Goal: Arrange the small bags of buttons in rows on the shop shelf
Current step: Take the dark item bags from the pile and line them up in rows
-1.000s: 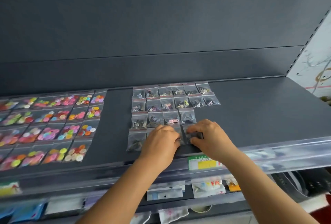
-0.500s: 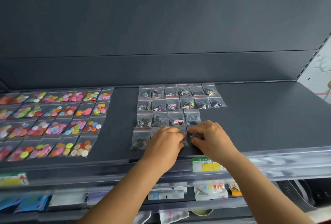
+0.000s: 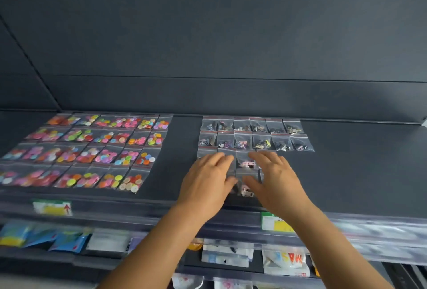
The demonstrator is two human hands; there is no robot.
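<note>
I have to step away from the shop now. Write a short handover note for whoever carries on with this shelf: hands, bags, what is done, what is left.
Left hand: fingers straight, flat on the front bags of the dark-button block, gripping nothing.
Right hand: the same, spread flat beside it; a bag with pink pieces shows between the two.
Done: the bright-button block on the left of the shelf lies in four rows; the two back rows of the dark block hold six bags each.
Left: the two front rows of the dark block, partly hidden under the hands, look shorter and need filling and straightening.
</note>
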